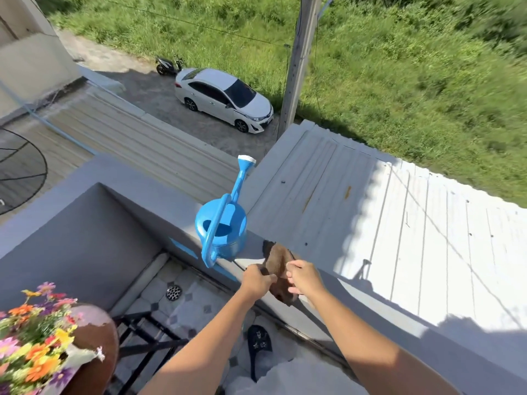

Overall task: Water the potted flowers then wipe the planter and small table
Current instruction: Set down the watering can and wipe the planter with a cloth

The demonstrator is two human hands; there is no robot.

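Observation:
A blue watering can (222,228) stands upright on the grey balcony ledge (176,201), its spout pointing away. Just right of it a brown cloth (278,265) lies draped over the ledge. My left hand (256,280) and my right hand (303,277) both grip the cloth, side by side. At the lower left, colourful flowers (34,337) fill a pale planter (82,356) that sits on a small round brown table (97,329). Most of the table is hidden by the flowers.
A black metal frame (148,334) stands under the table on the tiled balcony floor with a drain (173,292). A dark slipper (259,344) lies near my feet. Beyond the ledge are corrugated roofs, a white car and grass far below.

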